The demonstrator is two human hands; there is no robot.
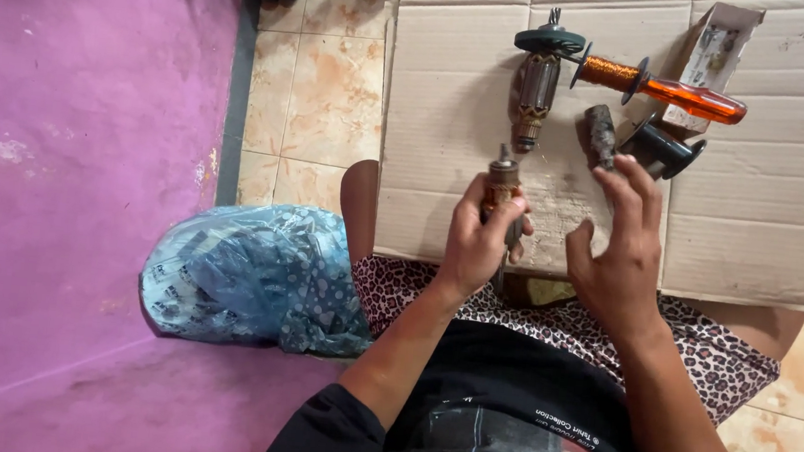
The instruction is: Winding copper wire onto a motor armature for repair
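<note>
A small brown-and-copper motor armature with a steel shaft [501,188] is held upright in the left hand [475,243], grip clamped round its lower body, long axis pointing away from the body. The right hand [619,247] hovers just beside it, fingers spread, nothing held. Both are above the flattened brown cardboard sheet [776,223].

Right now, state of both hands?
Left hand: closed around a small motor rotor, held upright.
Right hand: open, fingers spread, holding nothing, just beside the rotor.
</note>
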